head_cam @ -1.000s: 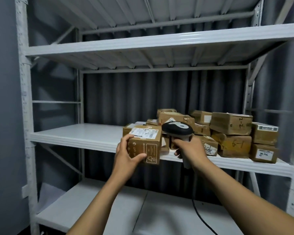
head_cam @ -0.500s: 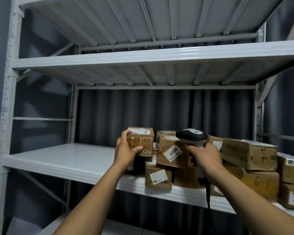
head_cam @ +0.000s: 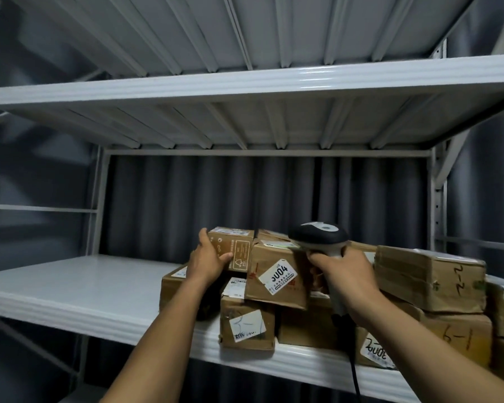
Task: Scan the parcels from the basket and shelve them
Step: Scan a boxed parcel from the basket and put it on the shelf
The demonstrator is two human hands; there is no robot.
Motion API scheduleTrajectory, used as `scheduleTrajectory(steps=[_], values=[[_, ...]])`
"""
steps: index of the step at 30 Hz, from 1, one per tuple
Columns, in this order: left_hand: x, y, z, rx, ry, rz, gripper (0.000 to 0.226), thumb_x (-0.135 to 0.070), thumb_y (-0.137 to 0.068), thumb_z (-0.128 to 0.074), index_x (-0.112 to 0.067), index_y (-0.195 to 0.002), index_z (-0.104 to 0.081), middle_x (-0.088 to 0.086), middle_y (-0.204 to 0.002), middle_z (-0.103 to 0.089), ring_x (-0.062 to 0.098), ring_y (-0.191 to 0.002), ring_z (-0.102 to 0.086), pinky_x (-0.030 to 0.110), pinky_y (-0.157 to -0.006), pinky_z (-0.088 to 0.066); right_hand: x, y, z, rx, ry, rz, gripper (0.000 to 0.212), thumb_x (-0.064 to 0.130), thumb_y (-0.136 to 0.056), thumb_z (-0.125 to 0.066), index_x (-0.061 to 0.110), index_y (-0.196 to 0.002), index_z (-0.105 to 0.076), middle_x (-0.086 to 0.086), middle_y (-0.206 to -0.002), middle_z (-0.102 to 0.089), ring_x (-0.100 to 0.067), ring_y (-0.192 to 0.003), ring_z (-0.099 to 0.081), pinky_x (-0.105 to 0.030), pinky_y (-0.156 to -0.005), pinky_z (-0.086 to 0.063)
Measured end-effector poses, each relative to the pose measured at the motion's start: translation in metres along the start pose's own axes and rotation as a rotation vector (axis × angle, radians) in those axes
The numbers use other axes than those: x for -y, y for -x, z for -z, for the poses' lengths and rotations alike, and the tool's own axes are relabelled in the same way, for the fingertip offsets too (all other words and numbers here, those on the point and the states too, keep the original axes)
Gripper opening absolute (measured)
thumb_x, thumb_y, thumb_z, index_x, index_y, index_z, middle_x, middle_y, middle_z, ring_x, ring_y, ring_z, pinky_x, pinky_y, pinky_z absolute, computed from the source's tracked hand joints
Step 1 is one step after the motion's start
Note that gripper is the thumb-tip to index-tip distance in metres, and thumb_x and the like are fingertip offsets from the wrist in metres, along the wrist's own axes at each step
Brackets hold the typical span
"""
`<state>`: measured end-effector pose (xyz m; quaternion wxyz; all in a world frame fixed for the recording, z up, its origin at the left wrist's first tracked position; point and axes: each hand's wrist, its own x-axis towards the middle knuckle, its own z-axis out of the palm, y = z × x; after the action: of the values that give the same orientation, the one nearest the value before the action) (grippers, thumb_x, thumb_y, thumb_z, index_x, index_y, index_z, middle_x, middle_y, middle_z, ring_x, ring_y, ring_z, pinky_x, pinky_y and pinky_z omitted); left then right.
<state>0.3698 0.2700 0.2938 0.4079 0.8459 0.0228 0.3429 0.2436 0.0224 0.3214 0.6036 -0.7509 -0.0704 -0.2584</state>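
Note:
My left hand grips a small brown cardboard parcel by its left side and holds it on top of the stacked parcels, tight against a tilted box with a white 3004 label. My right hand holds a grey and black barcode scanner by its handle; its head points left over the pile and its black cable hangs down. The white metal shelf carries the whole stack. The basket is out of view.
Several taped cardboard parcels fill the right half of the shelf, among them a box marked 2-2 and a low front box. An upper shelf hangs overhead. A grey corrugated wall closes the back.
My left hand has carried the small parcel up and to the right, onto the pile beside the 3004 box. The right hand with the scanner rose with it. The view has tilted upward.

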Motion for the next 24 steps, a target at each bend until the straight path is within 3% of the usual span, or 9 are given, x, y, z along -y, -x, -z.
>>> scheduleTrajectory(steps=[4,7,11,13,18,24], values=[[0.006,0.001,-0.002,0.032,-0.074,-0.011,0.101,-0.034,-0.087,-0.069,-0.012,-0.154,0.004,0.013,-0.156,-0.023,0.032,-0.139,-0.032,0.046,-0.113,-0.032,-0.002,0.002,0.002,-0.015,0.045,0.000,0.015,0.018,-0.084,-0.072,0.003,-0.083,-0.068,-0.008,-0.064,-0.067,-0.015,-0.047,-0.057,-0.023,-0.045,-0.042],[0.017,0.011,0.002,0.075,-0.123,-0.063,0.092,-0.036,-0.092,-0.060,-0.015,-0.154,0.004,0.012,-0.161,-0.007,0.032,-0.145,-0.020,0.046,-0.117,-0.024,-0.002,0.005,0.006,-0.026,0.092,0.018,0.015,0.021,-0.082,-0.073,0.009,-0.076,-0.068,-0.006,-0.062,-0.067,-0.017,-0.051,-0.059,-0.027,-0.052,-0.044],[0.028,0.034,0.019,0.018,-0.546,-0.375,0.068,-0.041,-0.100,-0.043,-0.022,-0.155,-0.007,0.005,-0.163,0.004,0.026,-0.149,-0.004,0.044,-0.120,-0.011,-0.002,0.010,0.009,-0.026,0.152,0.044,0.013,0.023,-0.082,-0.073,0.012,-0.077,-0.068,-0.007,-0.065,-0.070,-0.022,-0.059,-0.066,-0.034,-0.059,-0.052],[0.030,0.038,0.027,0.050,-0.707,-0.488,0.061,-0.045,-0.102,-0.033,-0.026,-0.155,-0.010,-0.001,-0.163,0.005,0.020,-0.150,0.001,0.044,-0.121,-0.005,-0.001,0.012,0.010,-0.023,0.170,0.046,0.013,0.023,-0.083,-0.072,0.012,-0.079,-0.068,-0.008,-0.067,-0.069,-0.022,-0.060,-0.065,-0.030,-0.057,-0.049],[0.023,0.025,0.032,0.301,-0.854,-0.395,0.059,-0.053,-0.101,-0.019,-0.031,-0.154,-0.005,-0.006,-0.161,0.015,0.019,-0.149,0.012,0.049,-0.119,0.001,-0.002,0.016,0.005,-0.016,0.168,0.048,0.013,0.023,-0.083,-0.073,0.012,-0.079,-0.067,-0.008,-0.067,-0.069,-0.023,-0.060,-0.065,-0.030,-0.056,-0.048],[0.014,0.003,0.016,0.412,-0.831,-0.302,0.059,-0.055,-0.101,-0.018,-0.034,-0.154,-0.003,-0.008,-0.161,0.014,0.021,-0.149,0.008,0.054,-0.119,-0.002,-0.006,0.013,0.003,0.010,0.187,0.060,0.011,0.020,-0.084,-0.072,0.013,-0.081,-0.065,-0.005,-0.066,-0.067,-0.017,-0.054,-0.062,-0.024,-0.047,-0.042]])
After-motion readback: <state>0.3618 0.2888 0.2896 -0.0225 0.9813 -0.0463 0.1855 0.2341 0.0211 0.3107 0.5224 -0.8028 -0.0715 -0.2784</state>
